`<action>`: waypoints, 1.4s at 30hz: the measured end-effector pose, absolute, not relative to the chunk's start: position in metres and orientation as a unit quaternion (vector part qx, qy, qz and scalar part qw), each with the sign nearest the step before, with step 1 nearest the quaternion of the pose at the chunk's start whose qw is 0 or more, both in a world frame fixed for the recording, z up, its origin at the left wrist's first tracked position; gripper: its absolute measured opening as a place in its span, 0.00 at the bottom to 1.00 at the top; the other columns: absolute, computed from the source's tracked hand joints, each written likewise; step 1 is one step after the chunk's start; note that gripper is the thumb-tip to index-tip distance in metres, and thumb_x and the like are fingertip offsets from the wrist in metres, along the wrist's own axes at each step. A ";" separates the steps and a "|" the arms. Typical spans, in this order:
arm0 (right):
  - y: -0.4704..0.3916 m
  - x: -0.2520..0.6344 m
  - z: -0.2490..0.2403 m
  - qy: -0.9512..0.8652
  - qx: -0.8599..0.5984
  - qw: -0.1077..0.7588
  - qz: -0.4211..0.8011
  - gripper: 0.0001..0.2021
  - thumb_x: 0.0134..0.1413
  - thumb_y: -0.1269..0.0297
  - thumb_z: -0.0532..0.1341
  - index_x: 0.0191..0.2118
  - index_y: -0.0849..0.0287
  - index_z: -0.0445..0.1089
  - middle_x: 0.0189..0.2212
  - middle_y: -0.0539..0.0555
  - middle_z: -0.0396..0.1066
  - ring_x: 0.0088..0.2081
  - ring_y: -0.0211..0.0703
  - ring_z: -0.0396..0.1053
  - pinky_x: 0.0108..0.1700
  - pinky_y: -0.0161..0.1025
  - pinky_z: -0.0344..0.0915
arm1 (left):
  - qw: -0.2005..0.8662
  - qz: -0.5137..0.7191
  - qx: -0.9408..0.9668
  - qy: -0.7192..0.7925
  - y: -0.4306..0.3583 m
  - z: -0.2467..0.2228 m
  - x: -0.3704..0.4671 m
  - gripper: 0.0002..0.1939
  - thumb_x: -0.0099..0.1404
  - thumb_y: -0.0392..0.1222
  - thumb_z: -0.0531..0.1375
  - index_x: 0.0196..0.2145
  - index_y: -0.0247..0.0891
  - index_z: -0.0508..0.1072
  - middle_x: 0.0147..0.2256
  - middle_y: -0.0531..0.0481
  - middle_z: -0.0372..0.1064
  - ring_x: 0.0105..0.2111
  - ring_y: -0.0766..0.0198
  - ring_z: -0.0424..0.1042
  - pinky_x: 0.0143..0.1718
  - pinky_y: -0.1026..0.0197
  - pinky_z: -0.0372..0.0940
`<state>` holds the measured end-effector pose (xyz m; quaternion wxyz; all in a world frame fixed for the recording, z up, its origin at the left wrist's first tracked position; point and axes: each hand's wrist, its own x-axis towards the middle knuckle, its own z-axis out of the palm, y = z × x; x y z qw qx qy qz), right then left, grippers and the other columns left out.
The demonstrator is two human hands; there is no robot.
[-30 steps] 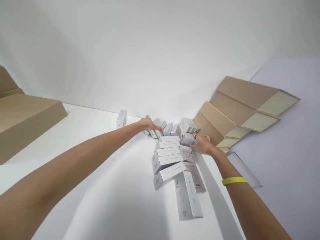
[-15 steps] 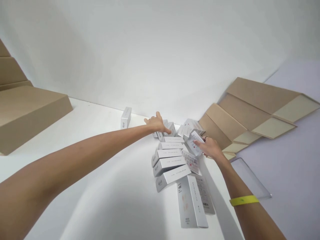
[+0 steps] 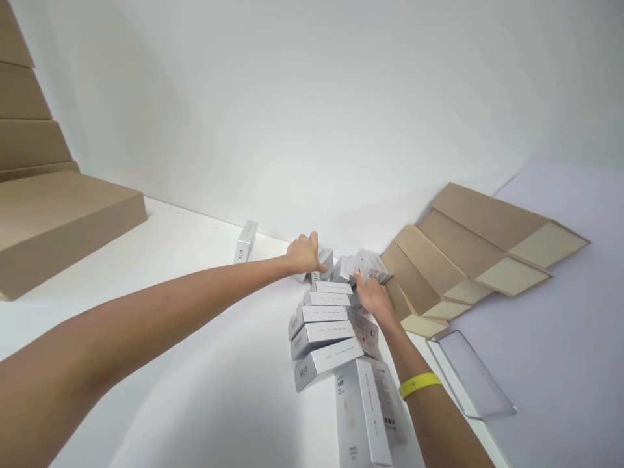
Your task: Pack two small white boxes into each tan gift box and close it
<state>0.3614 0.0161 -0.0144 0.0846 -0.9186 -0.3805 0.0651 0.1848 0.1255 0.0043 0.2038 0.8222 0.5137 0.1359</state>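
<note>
Several small silver-white boxes with dark print lie in a leaning row (image 3: pixel 324 314) on the white surface. At the far end of the row, my left hand (image 3: pixel 306 253) is at an upright box (image 3: pixel 325 260), its thumb along the front; whether it grips the box is unclear. My right hand (image 3: pixel 374 296), with a yellow wristband, is bent over boxes beside a bunched group (image 3: pixel 373 263); its fingertips are partly hidden. Nearest me, a larger-looking box (image 3: pixel 358 416) lies lengthwise. One box (image 3: pixel 246 242) stands apart to the left, by the wall.
Brown cartons (image 3: pixel 73 214) are stacked at the left. More brown cartons with pale ends (image 3: pixel 468 240) lean in a row at the right. A clear rectangular tray or lid (image 3: pixel 472 377) lies below them. A white wall (image 3: pixel 312 117) rises behind.
My right hand has moved left, in towards the row, and the box it held is no longer distinct. My left hand has closed in somewhat. The view has shifted slightly.
</note>
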 end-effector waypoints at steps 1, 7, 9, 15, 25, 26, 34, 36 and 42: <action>0.020 0.361 -0.013 -0.382 -0.918 0.083 0.070 0.27 0.69 0.41 0.55 0.58 0.59 0.68 0.51 0.58 0.72 0.50 0.48 0.72 0.56 0.54 0.69 | 0.201 0.135 0.823 0.514 0.127 0.005 0.182 0.45 0.53 0.53 0.72 0.61 0.37 0.57 0.59 0.31 0.64 0.57 0.42 0.71 0.52 0.52 0.68; 0.043 0.356 -0.013 -0.392 -0.913 0.077 0.079 0.29 0.68 0.40 0.55 0.60 0.59 0.66 0.54 0.60 0.71 0.53 0.51 0.71 0.59 0.58 0.67 | 0.251 0.094 0.802 0.534 0.135 0.004 0.172 0.52 0.51 0.59 0.71 0.65 0.37 0.52 0.59 0.31 0.65 0.55 0.45 0.73 0.45 0.56 0.71; 0.046 0.355 -0.014 -0.394 -0.912 0.077 0.084 0.30 0.68 0.39 0.55 0.61 0.59 0.66 0.55 0.60 0.70 0.54 0.52 0.71 0.60 0.58 0.66 | 0.262 0.085 0.792 0.545 0.134 0.002 0.178 0.54 0.50 0.60 0.71 0.65 0.38 0.50 0.60 0.30 0.64 0.57 0.43 0.71 0.47 0.55 0.71; 0.052 0.357 -0.009 -0.388 -0.913 0.090 0.088 0.33 0.66 0.38 0.57 0.65 0.57 0.62 0.62 0.62 0.64 0.60 0.56 0.66 0.62 0.61 0.63 | 0.245 0.109 0.792 0.549 0.118 -0.006 0.204 0.50 0.49 0.53 0.73 0.63 0.40 0.54 0.61 0.33 0.62 0.63 0.42 0.63 0.57 0.49 0.65; 0.063 0.362 -0.019 -0.419 -0.896 0.114 0.089 0.29 0.68 0.44 0.58 0.65 0.56 0.61 0.60 0.61 0.66 0.57 0.54 0.68 0.60 0.60 0.66 | 0.239 0.131 0.781 0.562 0.118 -0.009 0.215 0.46 0.56 0.67 0.63 0.63 0.39 0.55 0.63 0.30 0.59 0.65 0.40 0.57 0.60 0.42 0.58; 0.062 0.363 -0.021 -0.422 -0.895 0.114 0.090 0.28 0.68 0.45 0.58 0.65 0.56 0.61 0.60 0.61 0.66 0.57 0.54 0.68 0.59 0.59 0.67 | 0.237 0.123 0.783 0.562 0.119 -0.007 0.219 0.47 0.55 0.69 0.64 0.62 0.38 0.56 0.63 0.29 0.60 0.65 0.39 0.58 0.61 0.41 0.55; 0.058 0.377 -0.025 -0.429 -0.890 0.122 0.090 0.26 0.68 0.47 0.59 0.64 0.56 0.62 0.59 0.60 0.66 0.56 0.52 0.69 0.58 0.58 0.68 | 0.228 0.050 0.796 0.559 0.129 0.010 0.242 0.59 0.44 0.71 0.70 0.64 0.38 0.56 0.62 0.26 0.62 0.62 0.38 0.63 0.62 0.43 0.54; 0.058 0.379 -0.024 -0.427 -0.892 0.122 0.086 0.26 0.68 0.47 0.59 0.64 0.56 0.62 0.59 0.60 0.67 0.56 0.52 0.69 0.58 0.58 0.68 | 0.239 0.032 0.793 0.560 0.133 0.016 0.243 0.61 0.42 0.70 0.72 0.65 0.38 0.55 0.63 0.25 0.61 0.62 0.37 0.64 0.59 0.44 0.58; 0.056 0.376 -0.024 -0.426 -0.896 0.102 0.071 0.27 0.69 0.46 0.58 0.65 0.57 0.61 0.58 0.60 0.67 0.55 0.53 0.70 0.58 0.58 0.69 | 0.236 0.016 0.795 0.559 0.149 0.024 0.227 0.61 0.38 0.63 0.75 0.65 0.42 0.57 0.62 0.28 0.62 0.62 0.32 0.62 0.59 0.37 0.58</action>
